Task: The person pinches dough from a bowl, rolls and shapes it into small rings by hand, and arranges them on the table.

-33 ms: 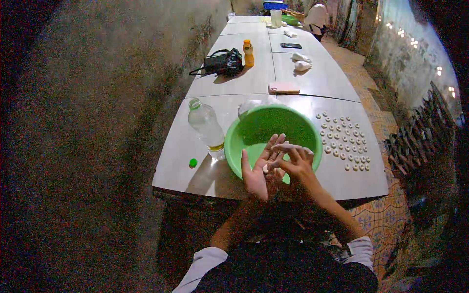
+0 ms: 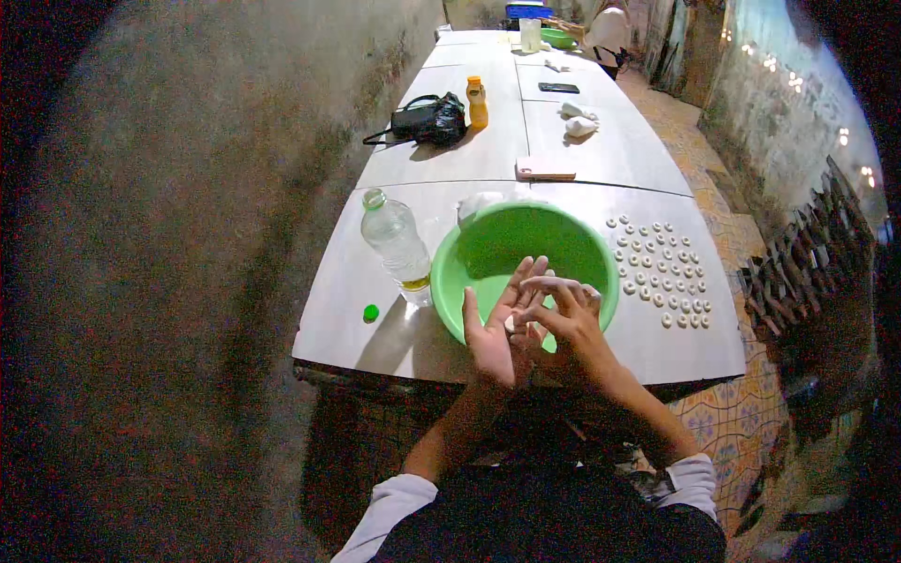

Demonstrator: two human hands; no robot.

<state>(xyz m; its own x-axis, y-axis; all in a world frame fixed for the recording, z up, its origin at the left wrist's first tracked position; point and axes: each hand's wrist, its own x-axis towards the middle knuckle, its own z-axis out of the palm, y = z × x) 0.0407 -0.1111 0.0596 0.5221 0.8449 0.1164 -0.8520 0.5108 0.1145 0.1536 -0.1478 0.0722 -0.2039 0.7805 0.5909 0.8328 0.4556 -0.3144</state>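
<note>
My left hand [image 2: 495,333] is palm up over the near part of a green basin [image 2: 469,253], fingers stretched, with a small white dough-like piece [image 2: 511,324] on the palm. My right hand [image 2: 572,324] bends over that palm, its index finger curled down to the piece and another finger reaching across the left fingers; its thumb is hard to see. Right of the basin, several small white rings [image 2: 668,278] lie in rows. Left of it stand an uncapped clear plastic bottle [image 2: 394,239] with some yellow near its bottom and, lying separately, a green cap [image 2: 372,311].
Farther along the table [image 2: 338,328] are a black bag [image 2: 427,122], orange bottle [image 2: 477,105], pink object [image 2: 544,171], phone [image 2: 558,87] and white bundles [image 2: 580,126]. A person [image 2: 605,33] is at the far end. Walls flank both sides; dark stacked pieces [image 2: 807,258] stand at right.
</note>
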